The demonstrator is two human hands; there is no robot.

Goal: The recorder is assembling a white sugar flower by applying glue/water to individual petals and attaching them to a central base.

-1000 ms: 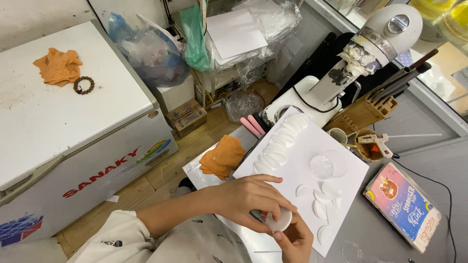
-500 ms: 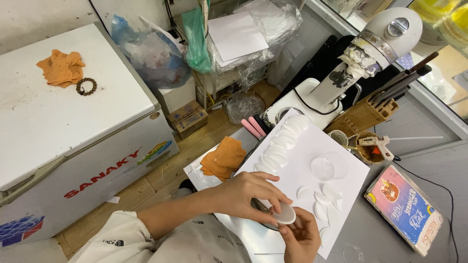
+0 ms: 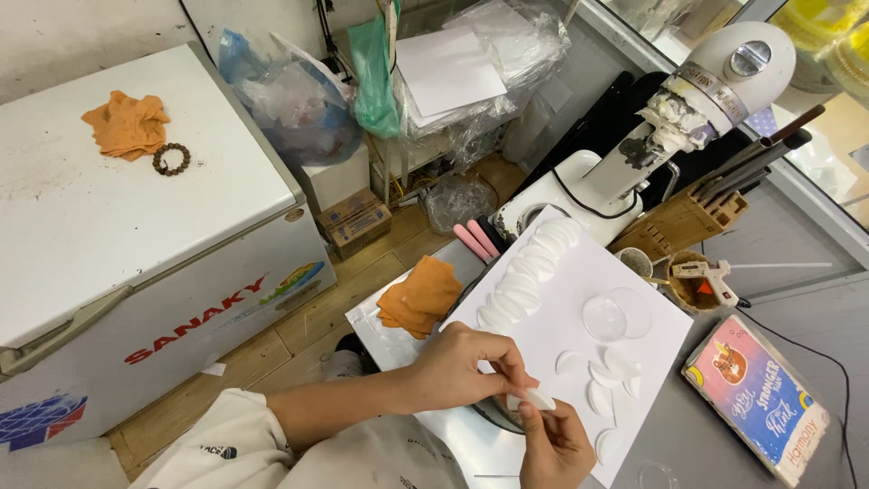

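White and thin, the small petal-shaped piece (image 3: pixel 536 399) sits pinched between both hands just over the near edge of the white board (image 3: pixel 634 362), the left hand (image 3: pixel 462 367) closing thumb and fingertips on its upper side and the right hand (image 3: pixel 554 444) meeting it from below with fingers drawn together around its lower edge. It looks light and slightly pliable, something like a moulded sugar or paste petal, so I judge it fragile: it would likely crease, crack or take fingerprints under a hard squeeze, and the safest hold is a light one at the rim or the thicker base, not across the curved middle. Whether it is soft or already dry cannot be told. Just beyond the right hand's fingertips lie several loose petals (image 3: pixel 608 376) of the same kind on the board, and a little farther out a clear round dish (image 3: pixel 617 313). Farther from both hands, along the board's far left edge, a row of overlapping white petals (image 3: pixel 529 267) is laid out. Left of the left hand an orange cloth (image 3: pixel 419 294) lies on the bench (image 3: pixel 815 299), with two pink tools (image 3: pixel 475 241) past it. Well beyond the hands stands a white stand mixer (image 3: pixel 670 118) beside a wooden knife block (image 3: pixel 688 222); a glue gun (image 3: pixel 706 272) and a colourful book (image 3: pixel 759 398) lie out to the right. A white chest freezer (image 3: pixel 136 235) stands far to the left.
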